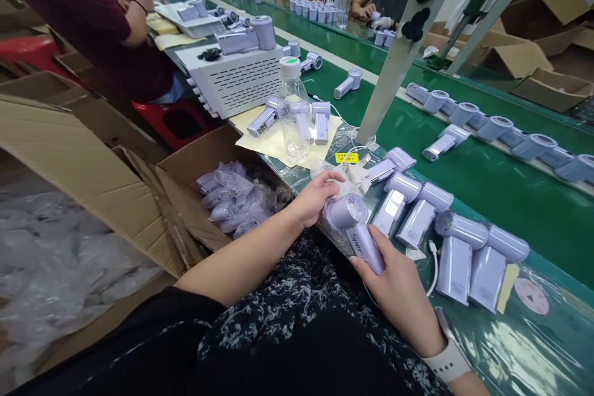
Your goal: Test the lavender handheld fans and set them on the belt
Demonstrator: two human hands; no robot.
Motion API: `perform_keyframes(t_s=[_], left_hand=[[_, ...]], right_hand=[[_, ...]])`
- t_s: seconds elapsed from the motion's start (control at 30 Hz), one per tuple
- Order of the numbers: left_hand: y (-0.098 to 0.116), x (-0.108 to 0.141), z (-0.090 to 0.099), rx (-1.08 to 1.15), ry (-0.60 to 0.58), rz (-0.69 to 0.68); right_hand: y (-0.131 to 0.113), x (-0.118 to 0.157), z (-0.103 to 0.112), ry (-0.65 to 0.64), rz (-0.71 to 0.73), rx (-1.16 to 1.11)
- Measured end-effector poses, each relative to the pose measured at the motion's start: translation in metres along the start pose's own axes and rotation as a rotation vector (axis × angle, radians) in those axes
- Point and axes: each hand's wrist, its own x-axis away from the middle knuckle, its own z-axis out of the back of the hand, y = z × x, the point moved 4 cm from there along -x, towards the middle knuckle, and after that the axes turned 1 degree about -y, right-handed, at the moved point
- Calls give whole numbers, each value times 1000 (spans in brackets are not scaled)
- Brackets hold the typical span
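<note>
A lilac handheld device [346, 213] with a round head and printed handle is held over the bench's near edge. My right hand [394, 278] wraps round its handle. My left hand [318, 198] is at the round head, fingers curled by clear plastic film [336, 180]; whether it grips the film or the head is hard to tell. Several like devices [417, 223] lie in a row on the bench to the right, beside a white cable [433, 260]. In a cardboard box to the left are several devices in clear bags [234, 198].
A clear bottle [295, 117] stands on yellow paper [250, 120], near a vented white metal box [232, 83]. A metal post [399, 49] rises from the bench. Beyond lies a green conveyor [394, 117] with devices. People sit at the left and across.
</note>
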Motion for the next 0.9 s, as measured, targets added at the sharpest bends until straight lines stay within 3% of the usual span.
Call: perform_keyframes(t_s=[0.07, 0.13, 0.2, 0.27, 0.3, 0.37, 0.47, 0.6, 0.67, 0.73, 0.83, 0.9], left_hand=[[9, 4, 8, 1, -10, -8], [23, 12, 13, -139, -24, -87], [41, 24, 10, -397, -56, -302], [57, 40, -2, -661, -142, -609], [63, 49, -7, -747, -187, -746], [70, 61, -13, -870, -209, -895], [83, 68, -5, -842, -108, -842], [107, 67, 17, -408, -96, -685], [120, 64, 35, -156, -4, -668], [129, 60, 57, 3, 103, -681], [133, 59, 88, 35, 222, -670], [129, 62, 105, -31, 217, -614]], right_hand=[[-5, -1, -3, -26, -2, 73], [-11, -2, -6, -28, 30, 166], [-17, -3, -7, -21, 79, 294], [-20, -7, -2, 15, 118, 330], [-21, -9, 3, 44, 116, 254], [-17, -14, 14, 26, 29, -133], [-17, -14, 25, -169, -145, -735], [-44, 0, 31, -528, -60, -1099], [-57, 9, 33, -604, 38, -966], [-68, 14, 39, -497, 164, -696], [-84, 16, 51, -395, 382, -505], [-84, 6, 65, -341, 445, -475]])
